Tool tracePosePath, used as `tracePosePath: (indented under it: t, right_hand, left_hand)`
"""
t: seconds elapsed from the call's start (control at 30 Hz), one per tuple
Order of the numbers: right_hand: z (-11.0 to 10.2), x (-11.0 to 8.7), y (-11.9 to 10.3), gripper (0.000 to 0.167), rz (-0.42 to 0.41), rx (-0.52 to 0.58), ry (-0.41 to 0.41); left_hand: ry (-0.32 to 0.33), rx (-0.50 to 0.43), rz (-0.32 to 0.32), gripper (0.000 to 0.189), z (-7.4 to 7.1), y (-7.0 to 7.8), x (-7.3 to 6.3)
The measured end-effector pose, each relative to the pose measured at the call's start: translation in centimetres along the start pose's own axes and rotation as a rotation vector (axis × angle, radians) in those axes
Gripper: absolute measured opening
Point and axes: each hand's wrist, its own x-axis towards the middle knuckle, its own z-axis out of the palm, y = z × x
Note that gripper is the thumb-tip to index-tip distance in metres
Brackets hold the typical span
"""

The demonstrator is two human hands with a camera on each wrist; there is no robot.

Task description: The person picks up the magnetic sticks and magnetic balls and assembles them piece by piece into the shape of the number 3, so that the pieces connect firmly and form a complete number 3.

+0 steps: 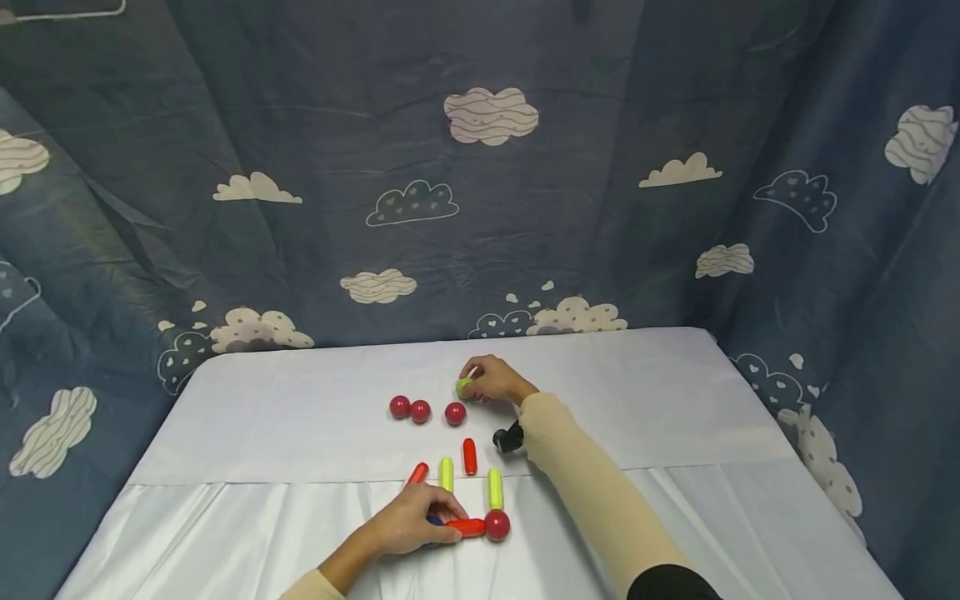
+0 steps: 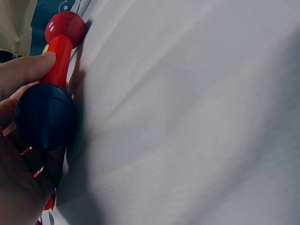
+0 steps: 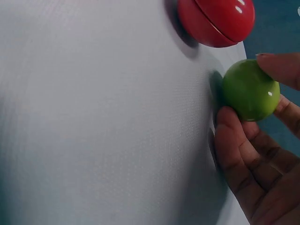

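My left hand point(image 1: 408, 521) grips a red rod point(image 1: 471, 527) between thumb and fingers, low over the white cloth. One end of that rod meets a red ball point(image 1: 497, 525); at the other end sits a dark blue ball point(image 2: 45, 116), large in the left wrist view. A yellow-green rod point(image 1: 495, 489) points away from the red ball and appears joined to it. Farther back, my right hand point(image 1: 495, 379) pinches a green ball point(image 3: 251, 90) at the table surface. Just beside it lies a red ball with a seam point(image 3: 218, 21).
Two red balls point(image 1: 420, 411) sit side by side left of the right hand. A loose red rod point(image 1: 469, 457) lies mid-table. Beyond the left hand are another yellow-green rod point(image 1: 446, 473) and a red rod point(image 1: 417, 473), partly covered. A dark curtain point(image 1: 420, 250) hangs behind the table.
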Motion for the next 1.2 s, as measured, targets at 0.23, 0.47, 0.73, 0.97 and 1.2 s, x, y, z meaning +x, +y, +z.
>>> tracePosePath:
  t: [0.23, 0.47, 0.73, 0.97, 1.2]
  right_hand:
    - [-0.3, -0.9, 0.8, 0.028, 0.005, 0.023, 0.032]
    - [-0.2, -2.5, 1.6, 0.023, 0.017, 0.214, 0.038]
    - [0.2, -4.2, 2.6, 0.027, 0.022, 0.278, 0.015]
    - [0.4, -5.4, 2.9, 0.025, 0.004, 0.287, 0.001]
    - [0.5, -6.6, 3.5, 0.024, -0.007, 0.251, -0.001]
  left_hand:
    - [-0.005, 0.025, 0.020, 0.012, -0.3, 0.1, -0.1]
    - [-0.002, 0.009, 0.027, 0.012, -0.2, 0.1, -0.2]
    - [0.002, 0.013, 0.046, 0.011, -0.3, 0.0, -0.3]
    - [0.006, 0.003, 0.050, 0.011, -0.2, 0.0, -0.2]
    - [0.003, -0.002, 0.040, 0.011, 0.0, 0.1, -0.1]
